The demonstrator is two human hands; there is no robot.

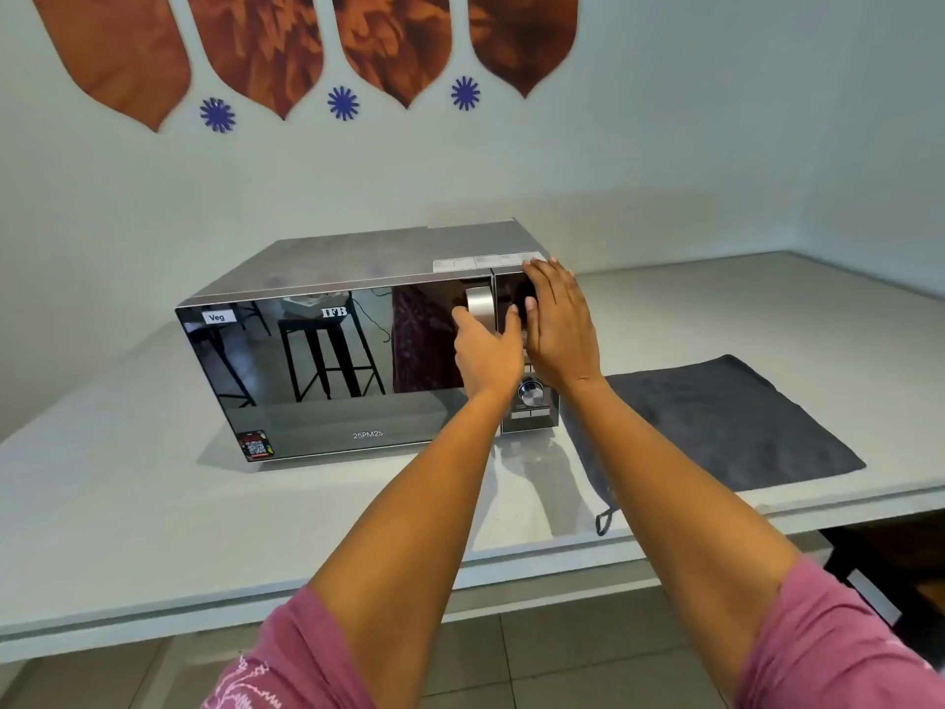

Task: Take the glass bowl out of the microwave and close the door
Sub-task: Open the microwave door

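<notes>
Bowl: not visible; presumably inside the microwave (327,360), whose mirrored door (317,371) appears shut and shows only reflections. Left hand (486,350) curls around the door handle (479,308), gripping it. Right hand (560,330) lies flat, fingers extended, against the control panel (532,401) just right of the handle, holding nothing. Risks: a hard pull could drag the microwave forward if the bracing hand slips; that palm may press buttons. A grey cloth (726,417) lies right of the microwave. Panel markings are unreadable.
</notes>
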